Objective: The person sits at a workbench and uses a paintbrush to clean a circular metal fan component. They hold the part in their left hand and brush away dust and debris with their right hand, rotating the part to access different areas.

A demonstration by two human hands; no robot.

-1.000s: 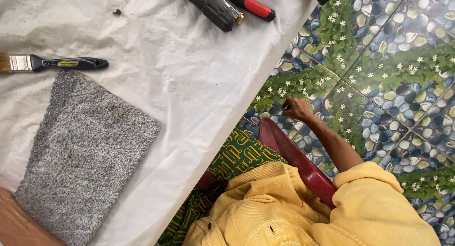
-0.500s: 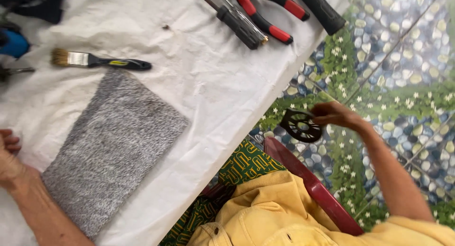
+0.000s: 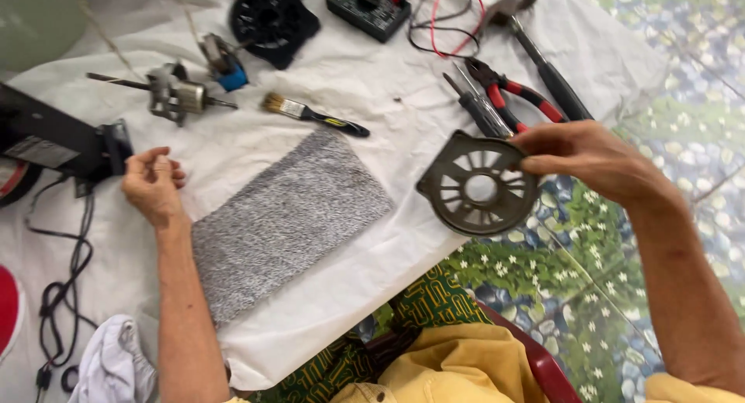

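White cloth covers the desk (image 3: 349,77), where the right hand (image 3: 590,158) pinches a round slotted cover (image 3: 477,189) while the left hand (image 3: 151,187) rests, seemingly loosely curled and empty, beside a grey mat (image 3: 291,220).

At my three o'clock the floor (image 3: 683,123) shows tiles patterned with blue pebbles, green leaves and small white flowers. A crumpled white sheet (image 3: 372,85) covers the worktop from nine to twelve o'clock, in soft daylight.
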